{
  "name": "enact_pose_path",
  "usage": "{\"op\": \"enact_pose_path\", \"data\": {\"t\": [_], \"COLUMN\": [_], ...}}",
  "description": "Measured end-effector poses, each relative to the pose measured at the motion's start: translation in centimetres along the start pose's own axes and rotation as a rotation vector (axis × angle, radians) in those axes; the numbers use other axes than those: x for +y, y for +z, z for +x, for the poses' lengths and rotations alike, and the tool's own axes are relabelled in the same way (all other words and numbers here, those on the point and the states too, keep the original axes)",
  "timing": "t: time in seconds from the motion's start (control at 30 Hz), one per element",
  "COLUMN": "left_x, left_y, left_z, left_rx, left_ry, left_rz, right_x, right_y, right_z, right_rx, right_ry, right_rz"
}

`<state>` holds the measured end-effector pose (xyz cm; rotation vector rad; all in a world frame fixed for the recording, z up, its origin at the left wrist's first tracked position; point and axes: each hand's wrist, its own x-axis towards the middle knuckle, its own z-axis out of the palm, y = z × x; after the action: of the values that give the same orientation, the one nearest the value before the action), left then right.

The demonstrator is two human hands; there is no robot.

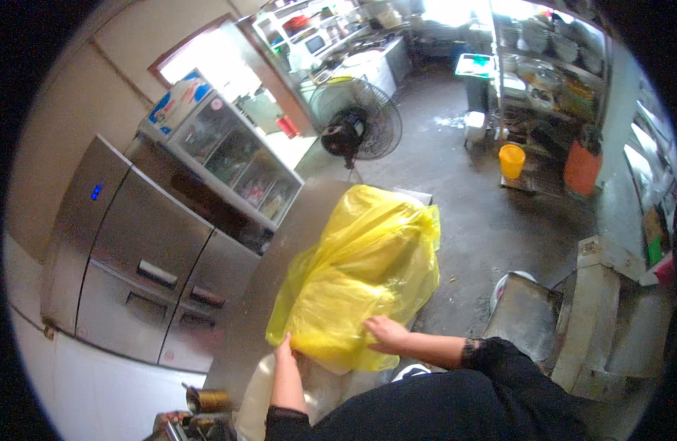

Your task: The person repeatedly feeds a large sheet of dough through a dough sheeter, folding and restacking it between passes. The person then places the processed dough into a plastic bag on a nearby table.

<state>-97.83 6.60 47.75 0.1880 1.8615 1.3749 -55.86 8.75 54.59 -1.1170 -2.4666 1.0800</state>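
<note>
A large yellow plastic bag [366,264] lies spread over a metal worktop [245,308] in front of me, bulging over bulky contents that the plastic hides. My left hand [285,348] grips the bag's near left corner, its thumb at the edge and its other fingers mostly hidden. At the near right side, my right hand [387,334] has curled fingers on the bag's plastic. Below the near edge of the bag, a pale sheet or board shows in part.
A standing fan [355,121] is beyond the worktop. On the left are a steel refrigerator [151,237] and a glass-door cooler [234,154]. A brass-coloured cylinder [209,401] is near my left arm. Dish shelves [553,71] and a yellow bucket [512,161] stand right.
</note>
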Motion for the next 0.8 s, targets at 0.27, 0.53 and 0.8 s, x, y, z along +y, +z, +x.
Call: {"op": "enact_pose_path", "data": {"t": [0.27, 0.53, 0.8], "left_x": [-0.6, 1.7, 8.9], "left_y": [-2.8, -2.4, 2.7], "left_z": [1.7, 3.1, 1.2], "left_rx": [-0.080, -0.050, -0.077], "left_ry": [-0.285, -0.098, 0.295], "left_rz": [-0.555, -0.482, -0.417], "right_x": [-1.8, -0.9, -0.8], "right_y": [1.8, 5.1, -1.3], "right_z": [4.9, 8.4, 7.6], "right_rx": [0.064, -0.050, 0.020], "right_ry": [-0.142, -0.311, -0.046], "right_rz": [-0.267, -0.330, 0.246]}}
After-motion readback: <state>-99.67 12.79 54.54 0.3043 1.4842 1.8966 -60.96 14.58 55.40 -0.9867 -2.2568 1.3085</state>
